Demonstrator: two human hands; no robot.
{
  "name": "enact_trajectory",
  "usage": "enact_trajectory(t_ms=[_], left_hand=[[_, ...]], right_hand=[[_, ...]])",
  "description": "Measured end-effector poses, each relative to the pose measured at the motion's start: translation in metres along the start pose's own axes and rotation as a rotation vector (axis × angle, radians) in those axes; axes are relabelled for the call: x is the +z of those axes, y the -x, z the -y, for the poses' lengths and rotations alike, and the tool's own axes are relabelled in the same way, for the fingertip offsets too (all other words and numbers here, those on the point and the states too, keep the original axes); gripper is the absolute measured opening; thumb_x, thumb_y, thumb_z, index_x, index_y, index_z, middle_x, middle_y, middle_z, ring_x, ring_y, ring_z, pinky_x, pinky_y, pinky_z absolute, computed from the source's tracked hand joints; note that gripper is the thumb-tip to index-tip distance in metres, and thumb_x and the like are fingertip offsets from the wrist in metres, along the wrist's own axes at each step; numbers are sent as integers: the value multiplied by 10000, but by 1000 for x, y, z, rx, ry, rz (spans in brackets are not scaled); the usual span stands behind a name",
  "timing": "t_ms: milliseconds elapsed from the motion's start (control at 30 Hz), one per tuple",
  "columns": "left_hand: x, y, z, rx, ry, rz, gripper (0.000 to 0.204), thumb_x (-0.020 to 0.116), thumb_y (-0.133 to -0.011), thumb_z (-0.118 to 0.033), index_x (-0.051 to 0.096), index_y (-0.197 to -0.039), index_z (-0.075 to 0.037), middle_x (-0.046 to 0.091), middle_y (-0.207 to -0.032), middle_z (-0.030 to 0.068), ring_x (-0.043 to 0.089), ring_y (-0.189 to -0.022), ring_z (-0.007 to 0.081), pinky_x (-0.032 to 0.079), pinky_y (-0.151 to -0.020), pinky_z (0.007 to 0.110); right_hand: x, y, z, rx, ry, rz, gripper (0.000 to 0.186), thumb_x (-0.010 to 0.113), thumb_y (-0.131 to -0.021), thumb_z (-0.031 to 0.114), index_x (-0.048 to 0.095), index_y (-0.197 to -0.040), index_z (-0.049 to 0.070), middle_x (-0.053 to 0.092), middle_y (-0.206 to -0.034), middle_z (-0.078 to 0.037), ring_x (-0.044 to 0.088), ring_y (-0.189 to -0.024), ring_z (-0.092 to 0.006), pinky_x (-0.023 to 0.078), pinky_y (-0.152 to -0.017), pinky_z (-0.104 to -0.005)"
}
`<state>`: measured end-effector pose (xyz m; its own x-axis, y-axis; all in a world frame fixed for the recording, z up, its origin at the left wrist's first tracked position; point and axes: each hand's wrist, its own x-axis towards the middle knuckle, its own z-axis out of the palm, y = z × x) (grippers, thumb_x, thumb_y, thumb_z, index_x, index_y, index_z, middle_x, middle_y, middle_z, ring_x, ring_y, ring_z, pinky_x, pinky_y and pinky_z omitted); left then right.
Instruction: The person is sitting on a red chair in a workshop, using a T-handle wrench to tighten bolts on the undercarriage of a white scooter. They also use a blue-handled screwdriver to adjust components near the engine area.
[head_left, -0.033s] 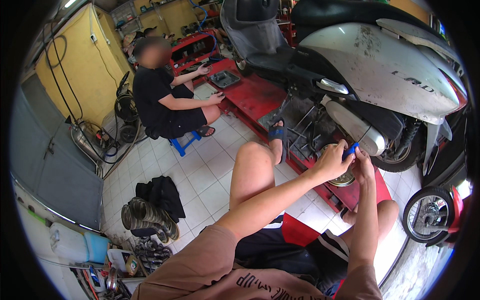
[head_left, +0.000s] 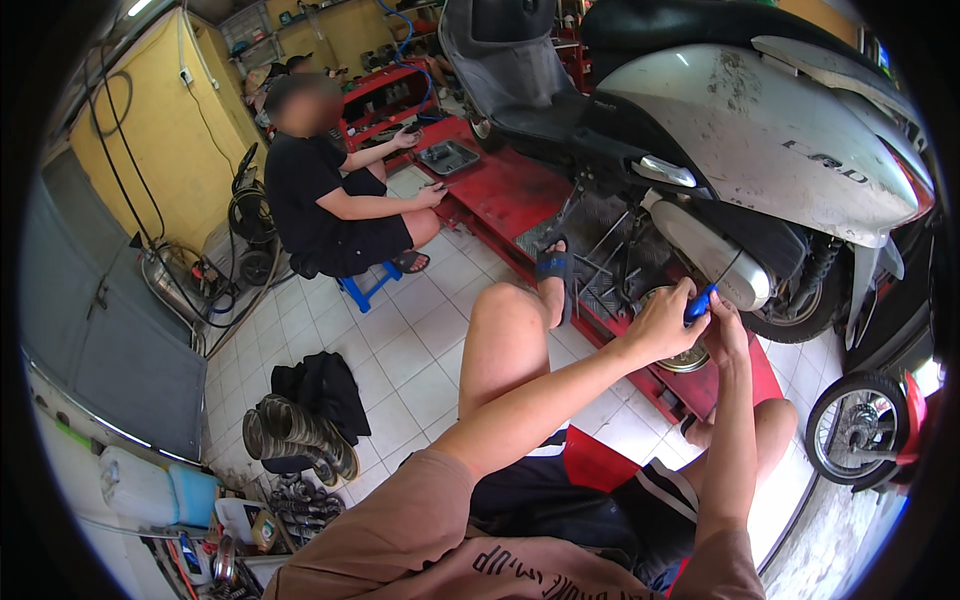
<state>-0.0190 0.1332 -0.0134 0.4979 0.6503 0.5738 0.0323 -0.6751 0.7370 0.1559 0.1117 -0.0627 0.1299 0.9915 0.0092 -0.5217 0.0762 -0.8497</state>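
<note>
A screwdriver with a blue handle (head_left: 699, 304) is pinched between my two hands, its thin dark shaft slanting up and right in front of the scooter's silver side cover (head_left: 712, 262). My left hand (head_left: 664, 325) closes its fingers on the handle from the left. From the right, my right hand (head_left: 727, 335) has thumb and fingers closed on the same handle. Whether the hidden tip touches the cover, I cannot tell. Beneath my hands a round, gold-rimmed metal dish (head_left: 686, 362) rests on the red lift platform (head_left: 752, 375), partly covered by them.
The silver scooter (head_left: 690, 110) stands on the platform, with several tools (head_left: 622, 270) lying near its stand. A person in black (head_left: 315, 190) sits on a blue stool (head_left: 366, 288) beside a grey tray (head_left: 447, 157). Boots (head_left: 290, 430) are on the tiles; another wheel (head_left: 850, 430) is at right.
The blue handle has turned very slightly between my fingers. Everything else looks the same.
</note>
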Motion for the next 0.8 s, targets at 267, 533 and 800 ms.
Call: enact_trajectory(t_ms=[267, 533, 800], left_hand=[[-4, -1, -6, -52, -33, -42, 277, 657, -824, -137, 504, -988, 27, 627, -717, 223, 654, -655, 351, 500, -560, 407], [-1, -5, -9, 0, -44, -27, 252, 669, -813, -112, 528, -966, 29, 621, -668, 178, 645, -576, 277, 498, -545, 363], [-3, -6, -1, 125, -145, 6, 263, 664, -823, -134, 529, -982, 26, 614, -649, 181, 629, -555, 267, 473, -519, 367]], right_hand=[[31, 16, 19, 82, -85, -27, 170, 561, -936, 236, 563, -960, 68, 501, -734, 22, 453, -655, -78, 385, -601, -233], [18, 10, 12, 97, -176, -5, 230, 563, -938, 302, 531, -809, 114, 463, -723, 40, 429, -667, -88, 364, -624, -243], [23, 11, 12, 43, -36, -5, 254, 570, -928, 338, 562, -874, 91, 532, -749, 22, 486, -693, -94, 397, -662, -239]])
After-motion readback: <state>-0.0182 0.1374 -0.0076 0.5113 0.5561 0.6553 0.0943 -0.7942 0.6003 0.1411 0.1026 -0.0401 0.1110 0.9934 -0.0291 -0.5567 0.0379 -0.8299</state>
